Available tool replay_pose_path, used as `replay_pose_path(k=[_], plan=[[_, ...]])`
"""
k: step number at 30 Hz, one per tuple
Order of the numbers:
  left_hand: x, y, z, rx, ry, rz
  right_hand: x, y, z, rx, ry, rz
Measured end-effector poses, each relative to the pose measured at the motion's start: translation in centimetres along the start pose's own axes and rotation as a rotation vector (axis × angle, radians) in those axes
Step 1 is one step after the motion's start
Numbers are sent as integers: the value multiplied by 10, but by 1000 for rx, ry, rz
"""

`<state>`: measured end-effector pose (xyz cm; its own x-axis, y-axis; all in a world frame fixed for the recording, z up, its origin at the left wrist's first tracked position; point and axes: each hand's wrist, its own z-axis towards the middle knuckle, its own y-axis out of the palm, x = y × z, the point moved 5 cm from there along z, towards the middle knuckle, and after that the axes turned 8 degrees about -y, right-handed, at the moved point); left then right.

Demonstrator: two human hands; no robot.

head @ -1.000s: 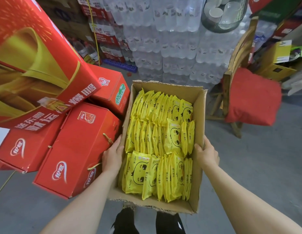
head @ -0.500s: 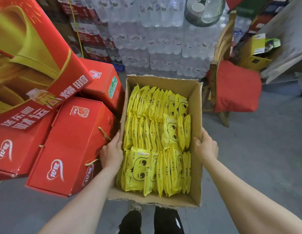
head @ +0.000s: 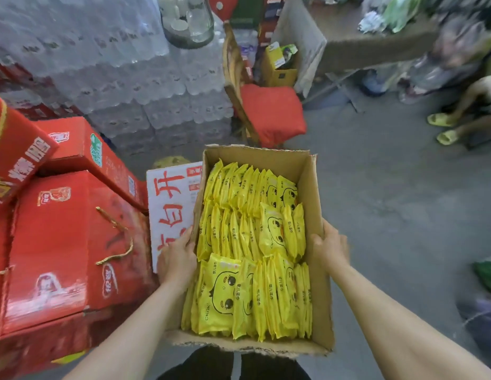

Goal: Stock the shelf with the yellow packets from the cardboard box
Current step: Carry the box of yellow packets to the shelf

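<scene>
I saw the left hand [head: 176,259] gripping the left wall and the right hand [head: 330,248] gripping the right wall of the open cardboard box [head: 319,281], held above the floor, with yellow packets [head: 252,259] filling it in three upright rows.

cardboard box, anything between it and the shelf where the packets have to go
Cannot tell: no shelf shows in this view. The left hand and right hand grip the cardboard box of yellow packets by its sides, open grey floor ahead right, red cartons stacked close left.
</scene>
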<state>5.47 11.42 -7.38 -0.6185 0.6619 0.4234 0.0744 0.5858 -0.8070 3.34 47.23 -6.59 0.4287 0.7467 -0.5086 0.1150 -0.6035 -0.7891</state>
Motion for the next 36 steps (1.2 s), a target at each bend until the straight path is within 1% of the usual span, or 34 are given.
replay_pose_path(k=[4,7,12,16,20,23,27,31,36], plan=[[39,18,-43,-78,159,16,66,-34,-57,103,135,36],[82,37,-92,-122,325,41,126,-63,-108,183,262,89],[136,94,-184,-209,530,195,230,-107,-195,324,420,189],[176,149,-283,-244,695,339,321,-147,-270,421,518,252],[209,212,-387,-294,813,359,416,-188,-342,483,607,272],[228,266,-459,-376,865,388,483,-212,-400,522,706,273],[251,337,-559,-504,1001,445,553,-242,-482,571,872,245],[276,402,-662,-628,1194,518,620,-259,-560,673,1050,280],[304,477,-794,-786,1444,624,692,-275,-644,760,1284,285]])
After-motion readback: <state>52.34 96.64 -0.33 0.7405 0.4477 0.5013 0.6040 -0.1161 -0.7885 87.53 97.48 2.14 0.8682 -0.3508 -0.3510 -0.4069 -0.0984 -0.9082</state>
